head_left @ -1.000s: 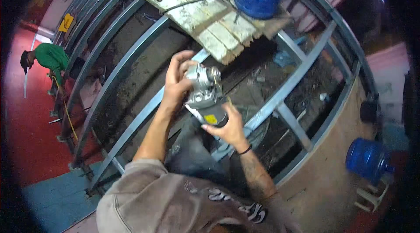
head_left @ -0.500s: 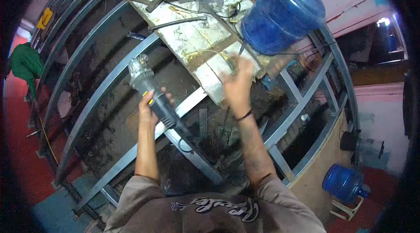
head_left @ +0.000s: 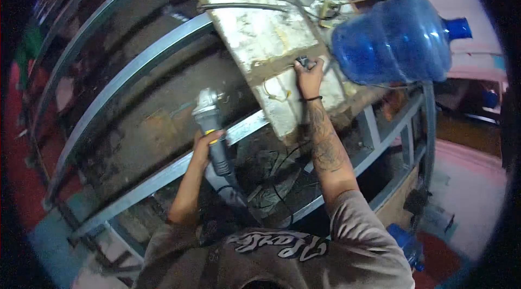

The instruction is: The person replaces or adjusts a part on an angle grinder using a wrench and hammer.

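Observation:
My left hand (head_left: 205,145) is wrapped round the body of an angle grinder (head_left: 216,151), whose silver head points up and away from me over the metal frame. On the pale, stained board (head_left: 244,34), my right hand (head_left: 309,78) pinches a small dark object (head_left: 305,62), too small to name. A thin yellowish wire (head_left: 274,94) lies on the board just left of that hand. The big blue water bottle (head_left: 391,39) rests on its side to the right of the hand.
Curved metal bars (head_left: 135,64) fan out at the left. A straight metal beam (head_left: 146,187) crosses below the grinder. A dark rod (head_left: 244,5) and metal pieces lie on the board's far part. Another blue bottle (head_left: 406,245) stands at the lower right.
The view has shifted, so the board and big bottle appear turned. My right hand, blurred before, now rests at the board with its fingers closed on the small dark object. The grinder remains in my left hand.

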The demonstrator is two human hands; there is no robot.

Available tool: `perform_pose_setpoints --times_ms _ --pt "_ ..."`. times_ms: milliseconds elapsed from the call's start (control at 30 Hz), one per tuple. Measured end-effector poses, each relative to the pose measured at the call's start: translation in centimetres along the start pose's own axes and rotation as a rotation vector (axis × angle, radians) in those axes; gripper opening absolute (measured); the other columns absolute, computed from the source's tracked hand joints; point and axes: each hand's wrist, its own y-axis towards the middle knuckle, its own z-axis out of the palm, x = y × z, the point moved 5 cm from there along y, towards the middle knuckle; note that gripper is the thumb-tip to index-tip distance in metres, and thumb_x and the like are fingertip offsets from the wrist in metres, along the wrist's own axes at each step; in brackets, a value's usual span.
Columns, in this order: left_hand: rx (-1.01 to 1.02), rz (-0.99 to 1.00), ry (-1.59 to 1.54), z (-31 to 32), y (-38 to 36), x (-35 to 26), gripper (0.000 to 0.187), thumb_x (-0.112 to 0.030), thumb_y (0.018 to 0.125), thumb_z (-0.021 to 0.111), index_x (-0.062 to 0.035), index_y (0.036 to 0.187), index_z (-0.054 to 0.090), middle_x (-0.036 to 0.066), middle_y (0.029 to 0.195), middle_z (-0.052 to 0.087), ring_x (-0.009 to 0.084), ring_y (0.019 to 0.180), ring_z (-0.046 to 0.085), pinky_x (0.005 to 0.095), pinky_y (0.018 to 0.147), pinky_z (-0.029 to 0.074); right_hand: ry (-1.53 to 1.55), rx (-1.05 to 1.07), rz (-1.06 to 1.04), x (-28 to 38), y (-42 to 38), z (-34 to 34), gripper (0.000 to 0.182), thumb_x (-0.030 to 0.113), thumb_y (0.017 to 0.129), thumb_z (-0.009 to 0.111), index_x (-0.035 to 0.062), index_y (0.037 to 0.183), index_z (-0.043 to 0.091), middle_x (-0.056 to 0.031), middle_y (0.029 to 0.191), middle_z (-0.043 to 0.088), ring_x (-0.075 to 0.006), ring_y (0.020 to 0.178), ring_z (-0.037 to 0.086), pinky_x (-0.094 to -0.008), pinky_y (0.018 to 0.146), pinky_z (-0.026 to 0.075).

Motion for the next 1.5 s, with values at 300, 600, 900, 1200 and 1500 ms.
perform_pose_setpoints --times_ms 300,600,900,1200,1500 --pt "0.083 -0.132 -0.013 0.5 0.4 -0.3 0.033 -0.031 0.075 0.07 -0.0029 0.09 0.061 0.006 0.076 0.062 0.0173 0.066 0.062 0.0306 0.063 0.051 -0.397 -0.058 -0.172 1.3 -3.7 3.3 0.037 0.034 0.077 0.067 0.004 0.093 0.053 -0.0196 0.081 0.061 -0.0404 0.079 0.059 -0.0476 0.069 0.045" --pt "0.116 -0.043 0.028 -0.5 2.2 1.2 0.036 -0.033 0.075 0.07 -0.0039 0.093 0.061 0.007 0.077 0.064 0.0181 0.068 0.062 0.0306 0.065 0.051 -0.516 -0.045 -0.037 0.5 -2.9 4.5 0.039 0.037 0.076 0.068 0.0051 0.094 0.056 -0.017 0.089 0.064 -0.0388 0.085 0.06 -0.0457 0.073 0.047" --pt "0.326 -0.235 -0.104 -1.4 0.4 -3.2 0.042 -0.029 0.073 0.069 0.0018 0.099 0.058 0.015 0.088 0.063 0.0251 0.071 0.064 0.037 0.067 0.053 -0.512 -0.067 -0.102 0.7 -3.1 4.0 0.051 0.047 0.078 0.065 0.0036 0.101 0.053 -0.0207 0.091 0.064 -0.0403 0.084 0.061 -0.0453 0.073 0.046" --pt "0.777 -0.026 -0.194 -7.7 12.6 -24.1 0.048 -0.033 0.083 0.041 0.0075 0.102 0.059 0.024 0.096 0.062 0.035 0.085 0.061 0.0462 0.075 0.051 -0.204 -0.073 -0.107 0.6 -3.5 3.8 0.038 0.028 0.079 0.073 -0.0025 0.093 0.055 -0.0102 0.08 0.061 -0.0191 0.072 0.054 -0.0324 0.069 0.045" --pt "0.593 0.417 -0.109 -17.2 12.9 -36.0 0.069 -0.041 0.071 0.061 0.0046 0.121 0.048 0.019 0.097 0.062 0.0313 0.083 0.062 0.0459 0.076 0.051 -0.416 -0.068 -0.109 -0.9 -4.3 3.2 0.038 0.038 0.081 0.065 0.0008 0.084 0.055 -0.0158 0.071 0.061 -0.0314 0.064 0.06 -0.0377 0.058 0.047"
